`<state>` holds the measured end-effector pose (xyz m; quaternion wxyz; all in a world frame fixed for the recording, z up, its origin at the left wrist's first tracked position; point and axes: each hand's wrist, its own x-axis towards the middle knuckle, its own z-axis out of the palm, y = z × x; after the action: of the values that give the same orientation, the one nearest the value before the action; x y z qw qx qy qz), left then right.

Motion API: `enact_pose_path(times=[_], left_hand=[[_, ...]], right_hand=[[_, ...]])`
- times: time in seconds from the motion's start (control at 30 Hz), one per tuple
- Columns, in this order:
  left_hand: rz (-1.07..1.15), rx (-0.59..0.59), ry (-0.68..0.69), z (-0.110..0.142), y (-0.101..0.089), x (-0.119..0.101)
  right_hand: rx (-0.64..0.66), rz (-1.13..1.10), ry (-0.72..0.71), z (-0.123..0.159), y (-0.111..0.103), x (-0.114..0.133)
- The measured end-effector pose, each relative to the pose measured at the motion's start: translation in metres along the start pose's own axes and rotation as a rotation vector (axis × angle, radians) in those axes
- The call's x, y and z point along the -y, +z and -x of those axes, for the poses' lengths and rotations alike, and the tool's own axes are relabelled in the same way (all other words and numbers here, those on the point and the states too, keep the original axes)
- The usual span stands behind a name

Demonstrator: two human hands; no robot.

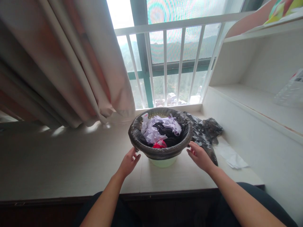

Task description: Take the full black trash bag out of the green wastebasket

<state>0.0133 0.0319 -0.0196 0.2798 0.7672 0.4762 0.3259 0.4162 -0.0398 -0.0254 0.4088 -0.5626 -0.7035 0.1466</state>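
Note:
A round bin [163, 163] with a pale green base stands on the white ledge in front of me. A black bin liner [165, 153] is folded over its rim. Inside lie crumpled white paper scraps [152, 131], black plastic and a red piece of wrapper [160, 144]. At the left side of the rim, my left hand [129, 161] has its fingers curled on the liner's folded-down edge. My right hand [199, 155] does the same at the right side, thumb and fingers bent close to the edge. The fingertips are partly hidden on both sides.
Another black plastic bag [205, 134] lies crumpled to the right of the bin, beside white paper [233, 154]. A shelf unit [251, 110] with a clear plastic bottle [291, 90] borders the right. Behind are a white railing [180, 23] and window; a curtain [71, 63] hangs left.

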Motion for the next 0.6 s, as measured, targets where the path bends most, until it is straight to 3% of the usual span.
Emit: enact_pose_path(times=[0.6], left_hand=[[-0.001,0.02,-0.009,0.0004,-0.0005,0.0035]], right_hand=[[0.035,-0.026,0.014,0.0012,0.0041,-0.0067]])
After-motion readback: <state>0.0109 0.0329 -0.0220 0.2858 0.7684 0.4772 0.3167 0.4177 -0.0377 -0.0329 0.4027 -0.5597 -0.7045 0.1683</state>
